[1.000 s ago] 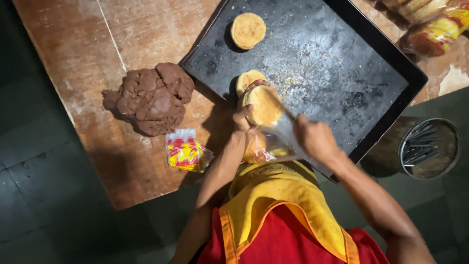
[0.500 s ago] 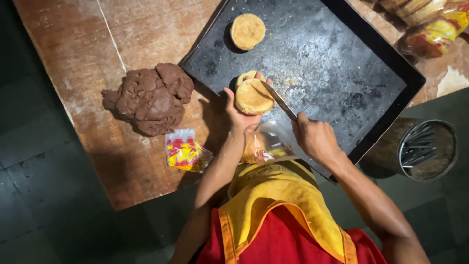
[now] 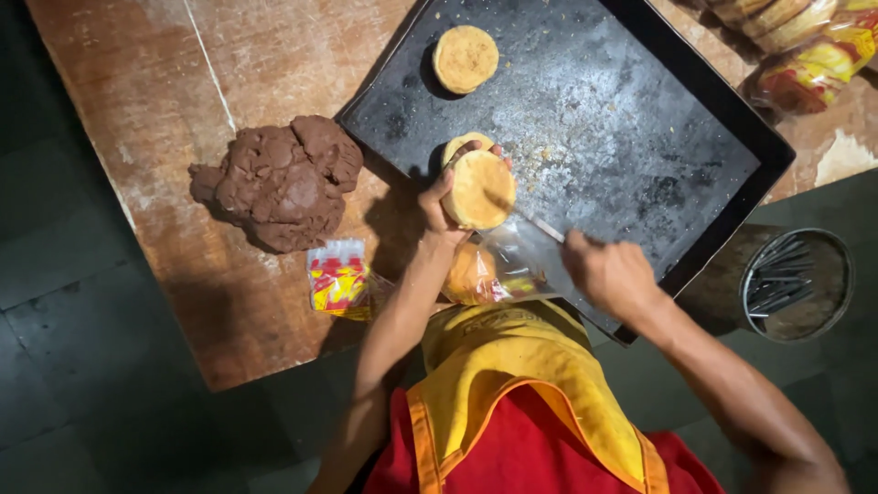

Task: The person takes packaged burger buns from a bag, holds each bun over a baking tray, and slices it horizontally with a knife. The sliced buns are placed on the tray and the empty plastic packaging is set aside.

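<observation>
Compared with half a second ago, the left hand [image 3: 437, 206] keeps its grip on the round, pale golden bun [image 3: 479, 189], which sits in much the same spot over the near edge of the large dark metal baking tray [image 3: 640, 155]. The right hand [image 3: 611, 274] has drawn slightly back toward the body, and the thin metal knife blade [image 3: 535, 224] it holds now reaches the bun's lower right edge at a flatter slant. The left fingers [image 3: 445, 186] are curled around the bun's side, closed on it. The right fingers are wrapped shut around the knife handle, which the hand itself hides.

A second bun half [image 3: 462, 144] peeks out just behind the held bun, mostly covered by it, so whether the two touch is unclear. Another round bun [image 3: 465, 59] lies flat on the far part of the tray, well apart. The lump of dark brown dough [image 3: 279, 178] rests unchanged on the worn wooden counter [image 3: 183, 82], with a small red and yellow wrapper [image 3: 337, 277] near it. A clear plastic bag of buns [image 3: 485, 273] lies below the left wrist, partly hidden by the yellow apron [image 3: 521, 366]. More packaged buns [image 3: 805, 55] are cut off at the top right corner. A round metal container [image 3: 796, 284] beside the counter holds thin dark items too dim to identify.
</observation>
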